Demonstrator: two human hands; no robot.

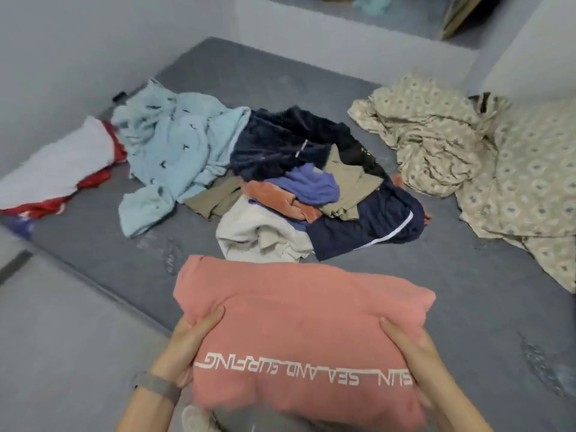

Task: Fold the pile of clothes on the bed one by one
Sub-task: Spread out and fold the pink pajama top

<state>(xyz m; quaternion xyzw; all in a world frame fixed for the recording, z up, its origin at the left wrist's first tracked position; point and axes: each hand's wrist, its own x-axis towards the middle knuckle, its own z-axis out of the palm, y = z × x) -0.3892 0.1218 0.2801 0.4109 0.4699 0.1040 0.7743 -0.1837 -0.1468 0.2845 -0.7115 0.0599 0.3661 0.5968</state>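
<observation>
Grey mattress (467,291) btwn grey walls (62,57), clothes pile (280,182) atop.

Both hands (199,338) (408,347) grip a seemingly folded pink shirt (299,319) over the bed (405,275).

A folded shirt (299,332) sits at the bed's (467,291) near edge, the left hand (190,338) on its left side and the right hand (408,347) on its right. Behind it, mid-bed, lies the pile (311,198). A robe (174,151) spreads off the pile's left side, and a towel (53,173) lies beyond that at the bed's left edge, by the wall. A sheet (467,163) is heaped along the right edge, apart from the pile.
</observation>
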